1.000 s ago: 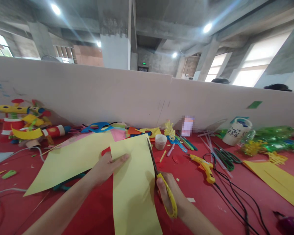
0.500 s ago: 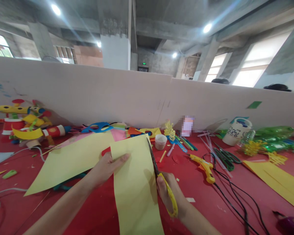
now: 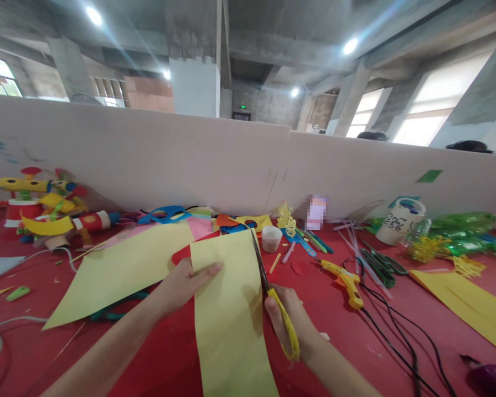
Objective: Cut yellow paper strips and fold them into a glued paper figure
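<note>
A long pale yellow sheet [image 3: 227,320] is held up in front of me. My left hand [image 3: 190,278] pinches its upper left edge, thumb on the front face. In my right hand [image 3: 287,314] are yellow-handled scissors [image 3: 290,333], their dark blades lying along the sheet's upper right edge. The blades look nearly closed. Another pale yellow sheet [image 3: 124,270] lies to the left, behind my left forearm, with teal-handled scissors [image 3: 107,315] partly under it.
A yellow glue gun [image 3: 343,278] with a black cord lies right of my hands. Behind are a white cup [image 3: 271,239], green scissors [image 3: 382,264] and a white container [image 3: 400,223]. Paper-cup figures [image 3: 22,212] stand far left. A white partition [image 3: 190,160] borders the red table [image 3: 334,358].
The held sheet and my left hand have shifted slightly right, and the sheet's top edge sits a little lower. A thin yellow strip now curls up near the scissors' tip.
</note>
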`<state>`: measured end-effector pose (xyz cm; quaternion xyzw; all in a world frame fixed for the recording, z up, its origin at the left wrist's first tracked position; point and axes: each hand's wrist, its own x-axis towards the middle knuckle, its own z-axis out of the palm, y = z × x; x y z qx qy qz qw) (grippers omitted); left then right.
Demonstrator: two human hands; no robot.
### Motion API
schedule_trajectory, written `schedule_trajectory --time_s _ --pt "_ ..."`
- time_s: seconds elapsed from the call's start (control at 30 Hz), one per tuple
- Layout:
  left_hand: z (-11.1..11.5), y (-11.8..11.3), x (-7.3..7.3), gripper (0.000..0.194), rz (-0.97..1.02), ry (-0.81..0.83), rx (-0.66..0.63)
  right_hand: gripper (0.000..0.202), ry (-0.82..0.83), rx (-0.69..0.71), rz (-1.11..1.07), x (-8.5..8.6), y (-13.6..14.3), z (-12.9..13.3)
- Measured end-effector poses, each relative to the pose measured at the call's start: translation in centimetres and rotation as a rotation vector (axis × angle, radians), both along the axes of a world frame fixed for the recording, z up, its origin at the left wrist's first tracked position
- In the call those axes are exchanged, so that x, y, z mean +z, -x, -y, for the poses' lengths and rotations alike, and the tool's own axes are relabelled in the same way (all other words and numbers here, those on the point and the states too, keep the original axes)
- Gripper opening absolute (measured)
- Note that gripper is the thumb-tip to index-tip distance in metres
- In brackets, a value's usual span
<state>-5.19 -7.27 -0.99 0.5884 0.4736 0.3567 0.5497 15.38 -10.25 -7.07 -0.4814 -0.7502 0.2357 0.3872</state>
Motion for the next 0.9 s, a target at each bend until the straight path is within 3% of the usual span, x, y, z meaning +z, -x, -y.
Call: schedule_trajectory --time_s 0.27,0.53,0.9 --pt "0.17 -0.61 0.13 0.039 0.021 -0.022 0.030 0.053 0.022 -0.033 -0.032 -0.93 0.14 -0.08" --pt "-0.12 -0.42 -0.27 0.038 -0.029 -0.021 0.081 0.051 -0.045 -0.046 0.042 -0.62 0.02 -0.15" --pt "-0.05 -0.36 -0.40 0.041 -0.015 -0.017 0.002 0.053 0.023 -0.005 -0.037 -0.79 0.15 -0.28"
